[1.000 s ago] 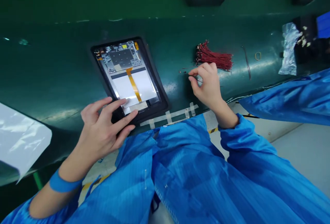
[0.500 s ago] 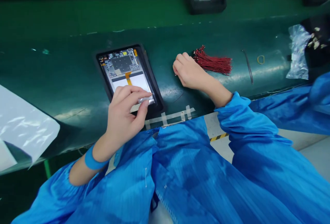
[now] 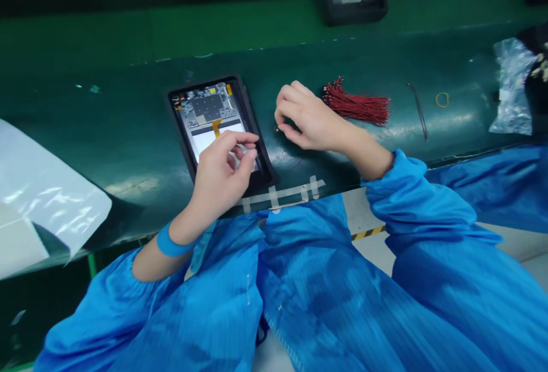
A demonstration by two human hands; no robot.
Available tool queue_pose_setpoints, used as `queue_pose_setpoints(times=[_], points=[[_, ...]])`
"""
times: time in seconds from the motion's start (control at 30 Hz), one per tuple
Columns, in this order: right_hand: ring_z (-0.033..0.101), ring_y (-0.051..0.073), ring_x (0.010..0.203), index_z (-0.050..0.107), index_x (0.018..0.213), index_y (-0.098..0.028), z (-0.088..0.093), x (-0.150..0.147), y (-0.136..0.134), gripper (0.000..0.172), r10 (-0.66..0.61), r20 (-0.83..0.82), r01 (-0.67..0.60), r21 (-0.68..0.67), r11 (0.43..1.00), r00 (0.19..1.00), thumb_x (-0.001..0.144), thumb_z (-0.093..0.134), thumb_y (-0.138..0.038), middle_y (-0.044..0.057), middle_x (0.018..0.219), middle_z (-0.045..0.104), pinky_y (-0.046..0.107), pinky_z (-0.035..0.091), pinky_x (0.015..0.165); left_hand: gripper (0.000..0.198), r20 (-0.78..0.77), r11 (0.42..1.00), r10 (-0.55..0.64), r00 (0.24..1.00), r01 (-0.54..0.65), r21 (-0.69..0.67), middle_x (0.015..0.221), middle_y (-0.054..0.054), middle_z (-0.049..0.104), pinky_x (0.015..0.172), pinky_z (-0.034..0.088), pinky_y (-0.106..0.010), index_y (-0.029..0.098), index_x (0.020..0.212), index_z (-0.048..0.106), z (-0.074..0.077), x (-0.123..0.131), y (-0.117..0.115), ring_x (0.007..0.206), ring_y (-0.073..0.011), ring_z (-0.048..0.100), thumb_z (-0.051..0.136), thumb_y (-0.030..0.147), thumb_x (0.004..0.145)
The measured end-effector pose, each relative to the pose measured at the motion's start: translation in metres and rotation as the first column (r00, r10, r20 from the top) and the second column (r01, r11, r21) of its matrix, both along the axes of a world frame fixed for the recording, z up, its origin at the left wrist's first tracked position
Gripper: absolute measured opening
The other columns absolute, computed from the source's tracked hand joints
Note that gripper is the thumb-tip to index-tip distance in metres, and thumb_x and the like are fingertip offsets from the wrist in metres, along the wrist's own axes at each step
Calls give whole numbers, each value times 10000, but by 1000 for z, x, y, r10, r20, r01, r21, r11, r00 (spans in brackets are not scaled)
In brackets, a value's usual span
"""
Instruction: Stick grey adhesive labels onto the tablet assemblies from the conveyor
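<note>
My left hand point(image 3: 226, 169) is over the lower part of an opened tablet point(image 3: 208, 110), which shows a circuit board and an orange flat cable point(image 3: 216, 126). Its fingers are bent, with a gap between thumb and forefinger and nothing visible in them. Just right of the tablet, above the table, my right hand point(image 3: 305, 115) closes its fingers round a small part point(image 3: 276, 129). Only a tiny tip shows below the fingertips, too small to name. Behind that hand lies a bundle of thin red wires point(image 3: 359, 104) with small ends.
Tweezers point(image 3: 418, 110), a yellow rubber band point(image 3: 442, 100) and a clear plastic bag point(image 3: 514, 87) lie to the right on the green table point(image 3: 141, 132). Another opened device point(image 3: 353, 9) stands at the back. White sheets point(image 3: 47, 189) lie at left. A blue sleeve point(image 3: 505, 184) shows at far right.
My right hand has moved left, away from the red wires and toward the tablet, and a small tip now shows at its fingers. My left hand has lifted slightly and shifted right.
</note>
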State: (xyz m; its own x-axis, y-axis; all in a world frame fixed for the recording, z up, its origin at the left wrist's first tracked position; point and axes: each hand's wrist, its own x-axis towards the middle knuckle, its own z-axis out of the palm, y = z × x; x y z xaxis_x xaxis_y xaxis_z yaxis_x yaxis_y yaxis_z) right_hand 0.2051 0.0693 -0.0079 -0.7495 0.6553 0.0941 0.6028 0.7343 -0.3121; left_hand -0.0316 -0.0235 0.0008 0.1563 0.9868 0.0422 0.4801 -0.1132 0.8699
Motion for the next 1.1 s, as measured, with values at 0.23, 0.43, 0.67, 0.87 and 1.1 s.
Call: queue_pose_setpoints(times=[0.23,0.43,0.67,0.87,1.1], points=[[595,231,999,565,1156,-200,11,-40,-36,182,49,-73,-57,-107,993,996,1079,405,-239,71,1047,644,386,419,914,242,290,967,82,953,-5,-254,786,-34,657,555,436,-227,164,908,687,-4,-5,8,614,-110,563,768,392,909],[629,187,827,605,1183,-224,18,-55,-58,217,0,56,12,-218,976,998,1080,425,-290,11,847,639,293,330,768,152,-80,959,-222,972,203,-199,713,-25,635,656,458,-272,182,870,707,10,-40,2,651,-157,573,727,314,942],[538,156,626,650,1027,-178,-10,-66,-94,257,-106,59,116,-184,976,993,1044,413,-276,18,719,650,296,220,646,152,-367,980,-185,912,199,1,841,-44,678,719,484,-331,203,1064,704,7,-60,-20,721,-189,592,648,288,952],[516,150,571,671,977,-164,-21,-71,-109,261,-209,90,222,-176,959,974,1022,432,-256,33,696,694,304,217,616,138,-382,984,-32,923,96,149,1103,-95,691,979,536,-492,245,1055,662,-8,-61,-42,1078,-281,622,561,337,1029],[521,151,569,690,988,-169,-19,-76,-114,267,-218,108,232,-142,962,970,1020,445,-269,41,728,732,316,212,613,152,-396,977,-51,917,128,171,1294,-125,655,1112,471,-634,271,1106,695,-26,-64,-53,1288,-353,547,578,290,1011]])
